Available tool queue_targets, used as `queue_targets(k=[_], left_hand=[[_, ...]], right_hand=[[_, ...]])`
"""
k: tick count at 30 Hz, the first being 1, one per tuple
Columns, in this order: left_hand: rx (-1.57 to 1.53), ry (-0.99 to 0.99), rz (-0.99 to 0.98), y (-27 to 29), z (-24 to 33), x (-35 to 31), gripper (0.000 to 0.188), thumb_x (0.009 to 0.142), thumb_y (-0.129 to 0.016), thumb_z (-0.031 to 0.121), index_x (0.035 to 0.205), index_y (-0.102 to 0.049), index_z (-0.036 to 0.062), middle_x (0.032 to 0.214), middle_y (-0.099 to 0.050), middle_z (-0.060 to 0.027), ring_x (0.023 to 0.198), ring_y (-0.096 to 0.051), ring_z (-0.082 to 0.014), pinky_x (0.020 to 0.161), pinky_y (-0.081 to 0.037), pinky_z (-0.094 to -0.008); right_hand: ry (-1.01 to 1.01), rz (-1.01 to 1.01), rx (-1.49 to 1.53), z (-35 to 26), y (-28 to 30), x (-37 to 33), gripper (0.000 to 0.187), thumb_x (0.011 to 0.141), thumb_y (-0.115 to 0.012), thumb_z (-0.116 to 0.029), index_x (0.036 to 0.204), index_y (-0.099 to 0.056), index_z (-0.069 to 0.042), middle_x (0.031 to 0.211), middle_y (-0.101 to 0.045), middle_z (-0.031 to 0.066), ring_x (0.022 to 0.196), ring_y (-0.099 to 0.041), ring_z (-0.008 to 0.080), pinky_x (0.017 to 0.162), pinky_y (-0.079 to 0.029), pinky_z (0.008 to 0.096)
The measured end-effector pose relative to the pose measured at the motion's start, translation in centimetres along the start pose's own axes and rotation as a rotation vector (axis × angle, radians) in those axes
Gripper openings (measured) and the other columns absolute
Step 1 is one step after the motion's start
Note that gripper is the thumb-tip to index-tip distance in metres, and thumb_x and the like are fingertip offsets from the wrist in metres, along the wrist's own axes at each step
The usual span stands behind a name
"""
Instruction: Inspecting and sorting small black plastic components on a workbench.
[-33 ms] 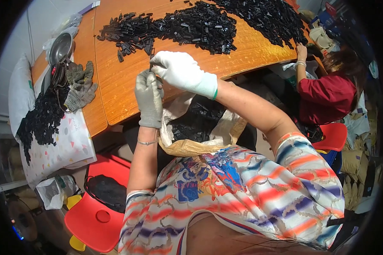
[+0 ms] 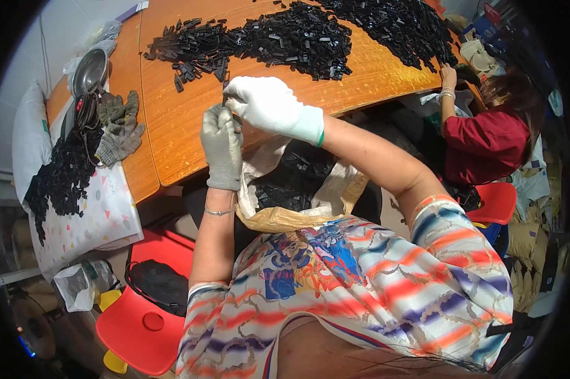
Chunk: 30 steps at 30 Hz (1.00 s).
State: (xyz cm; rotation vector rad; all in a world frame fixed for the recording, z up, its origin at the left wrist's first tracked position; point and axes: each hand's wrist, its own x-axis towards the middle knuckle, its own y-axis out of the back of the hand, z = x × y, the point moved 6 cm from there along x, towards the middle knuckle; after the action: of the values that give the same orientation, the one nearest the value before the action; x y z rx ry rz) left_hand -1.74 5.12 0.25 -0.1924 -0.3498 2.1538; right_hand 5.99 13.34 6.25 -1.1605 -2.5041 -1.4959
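Observation:
My left hand (image 2: 220, 142) wears a grey glove and my right hand (image 2: 269, 104) a white one. They meet over the near edge of the orange wooden table (image 2: 171, 139), and both pinch a small black plastic part (image 2: 227, 101) between their fingertips. Just beyond the hands, a long pile of the same black parts (image 2: 285, 38) stretches across the table. Below my hands, an open tan bag (image 2: 285, 218) on my lap holds more black parts.
A spare pair of grey gloves (image 2: 117, 126) and a metal bowl (image 2: 89, 69) lie at the table's left end. A white cloth (image 2: 102, 221) carries another heap of black parts. Another person in a red shirt (image 2: 487, 142) works at the right. Red stools (image 2: 143, 322) stand below.

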Motion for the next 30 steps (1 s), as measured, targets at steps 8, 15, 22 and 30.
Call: queue_targets(k=[8, 15, 22, 30], left_hand=[[0.143, -0.051, 0.119, -0.4, -0.3, 0.9, 0.022, 0.096, -0.048, 0.023, 0.090, -0.057, 0.0042, 0.062, -0.044, 0.0062, 0.050, -0.035, -0.0014, 0.042, -0.027, -0.0183], [0.125, 0.040, 0.102, -1.1, -0.7, 2.8, 0.029, 0.095, -0.046, 0.022, 0.076, -0.055, 0.0018, 0.060, -0.046, 0.0020, 0.051, -0.040, -0.0061, 0.044, -0.031, -0.0239], [-0.175, 0.093, -0.260, -3.2, -0.8, 2.0, 0.021, 0.098, -0.048, 0.022, 0.101, -0.053, 0.0021, 0.078, -0.052, -0.0008, 0.058, -0.042, -0.0041, 0.050, -0.034, -0.0166], [-0.338, 0.329, -0.235, -1.5, -3.9, -1.3, 0.010, 0.097, -0.047, 0.014, 0.096, -0.052, 0.0048, 0.078, -0.053, -0.0030, 0.059, -0.047, -0.0069, 0.051, -0.038, -0.0165]], right_hand=[[0.206, -0.122, -0.239, 0.2, -1.4, 0.2, 0.013, 0.079, -0.056, -0.014, 0.088, -0.054, -0.006, 0.077, -0.062, 0.0151, 0.071, -0.062, 0.0361, 0.059, -0.049, 0.0446], [0.062, -0.041, -0.256, 1.0, -0.5, 0.4, 0.015, 0.084, -0.053, -0.022, 0.090, -0.056, -0.008, 0.080, -0.064, 0.0143, 0.076, -0.062, 0.0364, 0.065, -0.049, 0.0451], [-0.192, 0.005, -0.007, 6.3, 0.8, 0.4, 0.030, 0.087, -0.054, -0.031, 0.104, -0.066, -0.009, 0.091, -0.067, 0.0123, 0.081, -0.065, 0.0265, 0.072, -0.051, 0.0347], [-0.316, -0.371, 0.918, 6.4, 0.7, -3.2, 0.038, 0.090, -0.058, -0.032, 0.118, -0.064, -0.007, 0.094, -0.066, 0.0014, 0.072, -0.056, 0.0087, 0.064, -0.046, 0.0210]])
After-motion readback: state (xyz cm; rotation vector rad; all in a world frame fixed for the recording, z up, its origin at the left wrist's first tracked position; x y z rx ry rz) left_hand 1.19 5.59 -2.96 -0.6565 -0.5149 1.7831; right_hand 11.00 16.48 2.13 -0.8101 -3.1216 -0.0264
